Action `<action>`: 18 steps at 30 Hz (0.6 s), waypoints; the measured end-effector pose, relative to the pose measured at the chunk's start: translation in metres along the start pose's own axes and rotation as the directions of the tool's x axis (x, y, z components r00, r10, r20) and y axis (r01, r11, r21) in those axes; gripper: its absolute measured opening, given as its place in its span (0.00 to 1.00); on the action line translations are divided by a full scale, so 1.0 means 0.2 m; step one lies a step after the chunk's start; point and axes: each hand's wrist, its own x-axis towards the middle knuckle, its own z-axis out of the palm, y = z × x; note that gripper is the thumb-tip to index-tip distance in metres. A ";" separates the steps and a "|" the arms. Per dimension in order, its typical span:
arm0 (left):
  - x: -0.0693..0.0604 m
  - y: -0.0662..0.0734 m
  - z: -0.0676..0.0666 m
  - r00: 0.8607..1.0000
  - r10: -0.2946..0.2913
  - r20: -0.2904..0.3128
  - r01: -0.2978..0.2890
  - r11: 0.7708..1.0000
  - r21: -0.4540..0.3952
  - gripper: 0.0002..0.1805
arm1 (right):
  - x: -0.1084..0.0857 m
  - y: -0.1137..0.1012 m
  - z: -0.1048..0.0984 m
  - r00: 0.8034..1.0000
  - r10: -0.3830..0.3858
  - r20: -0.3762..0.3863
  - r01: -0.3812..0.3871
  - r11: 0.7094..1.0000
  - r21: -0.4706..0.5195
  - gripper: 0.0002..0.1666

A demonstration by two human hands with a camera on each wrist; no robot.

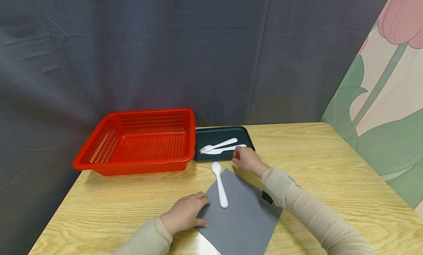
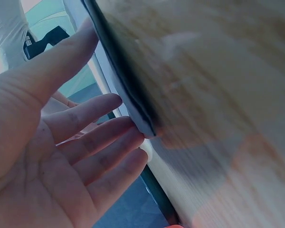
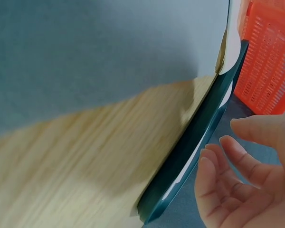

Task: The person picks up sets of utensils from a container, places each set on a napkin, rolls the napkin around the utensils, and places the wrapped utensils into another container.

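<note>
My left hand [image 1: 186,212] touches the left edge of a flat grey square mat [image 1: 242,218]; the left wrist view has its fingers fairly straight along that edge. A white spoon [image 1: 221,190] lies with its handle on the mat and its bowl past the mat's upper left edge. Over the near right rim of a dark green tray [image 1: 224,133] hovers my right hand [image 1: 248,160], its fingers loosely bent with nothing between them in the right wrist view. On the tray lie a white fork [image 1: 223,144] and a white knife [image 1: 218,151]; the hand is beside the knife's handle end.
A red perforated plastic basket [image 1: 152,166] stands left of the tray, close against it. All of this is on a wood-grain table [image 1: 330,174]. Behind hangs a dark grey curtain [image 1: 165,53], and a wall with flower pictures [image 1: 390,115] rises at the right.
</note>
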 end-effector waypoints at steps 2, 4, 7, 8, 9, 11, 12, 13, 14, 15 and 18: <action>0.00 0.00 0.00 1.000 0.000 -0.001 0.000 1.000 0.001 0.30 | 0.01 0.00 0.00 1.000 0.001 -0.004 -0.001 1.000 -0.005 0.06; 0.00 0.00 0.00 1.000 -0.001 -0.002 0.001 1.000 0.001 0.30 | 0.01 0.01 0.00 1.000 -0.001 -0.006 0.001 1.000 -0.006 0.06; 0.00 0.00 0.00 1.000 -0.001 -0.002 0.001 1.000 0.002 0.30 | 0.02 0.01 0.00 1.000 -0.006 -0.012 0.006 1.000 -0.011 0.06; 0.00 0.00 0.00 1.000 -0.001 -0.002 0.001 1.000 0.002 0.30 | 0.02 0.01 0.00 1.000 -0.009 -0.014 0.009 1.000 -0.010 0.06; 0.00 0.00 0.00 1.000 -0.002 -0.001 0.002 1.000 0.002 0.30 | 0.02 0.01 0.00 1.000 -0.013 -0.016 0.013 1.000 -0.010 0.06; 0.00 0.00 0.00 1.000 -0.001 -0.002 0.001 1.000 0.002 0.30 | 0.02 0.01 0.00 1.000 -0.019 -0.020 0.019 1.000 -0.008 0.06; 0.00 0.00 0.00 1.000 -0.001 -0.002 0.001 1.000 0.002 0.30 | 0.03 0.01 0.00 1.000 -0.022 -0.021 0.022 1.000 -0.008 0.06; 0.00 0.00 0.00 1.000 0.000 -0.003 0.000 1.000 0.001 0.30 | 0.03 0.01 0.00 1.000 -0.023 -0.021 0.023 1.000 -0.006 0.06; 0.00 0.00 0.00 1.000 0.000 -0.003 0.000 1.000 0.001 0.30 | 0.03 0.01 0.00 1.000 -0.021 -0.022 0.021 1.000 -0.004 0.06; 0.00 0.00 0.00 1.000 0.001 -0.005 -0.001 1.000 0.002 0.30 | 0.03 0.01 -0.01 1.000 -0.018 -0.021 0.018 1.000 -0.005 0.06; 0.00 0.00 0.00 1.000 0.003 -0.008 -0.003 1.000 0.005 0.30 | 0.04 0.01 -0.01 1.000 -0.006 -0.018 0.006 1.000 -0.004 0.05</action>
